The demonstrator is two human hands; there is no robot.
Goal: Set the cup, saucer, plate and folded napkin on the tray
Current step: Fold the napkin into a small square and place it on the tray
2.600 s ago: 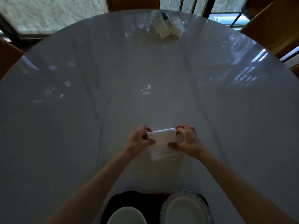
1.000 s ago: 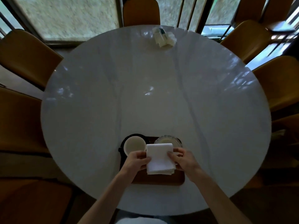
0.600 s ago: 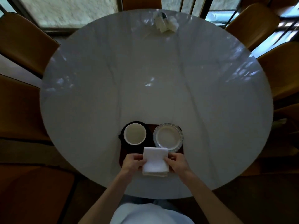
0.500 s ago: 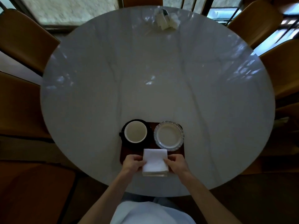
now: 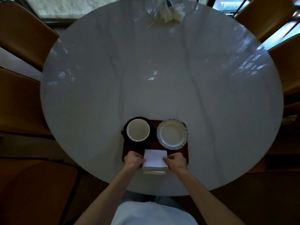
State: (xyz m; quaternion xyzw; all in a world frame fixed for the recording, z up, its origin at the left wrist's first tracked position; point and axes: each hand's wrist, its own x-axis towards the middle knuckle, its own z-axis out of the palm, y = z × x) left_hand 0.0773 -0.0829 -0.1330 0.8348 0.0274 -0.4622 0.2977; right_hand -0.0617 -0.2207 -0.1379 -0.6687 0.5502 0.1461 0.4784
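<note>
A dark brown tray (image 5: 155, 146) lies near the table's front edge. On its back left a white cup (image 5: 138, 130) stands on a black saucer (image 5: 151, 135). On its back right sits a white plate (image 5: 172, 134) with a scalloped patterned rim. A folded white napkin (image 5: 155, 159) is at the tray's front middle, its near edge reaching past the tray's front. My left hand (image 5: 133, 160) grips its left side and my right hand (image 5: 176, 160) its right side.
The round white marble table (image 5: 154, 78) holds a crumpled pile of white tissues (image 5: 170, 11) at its far edge. Brown chairs ring the table, such as the chair (image 5: 24, 31) at the left and the chair (image 5: 266, 15) at the right.
My hands carried the folded napkin from the table's middle back to the tray's front. Over the last half second it has barely shifted.
</note>
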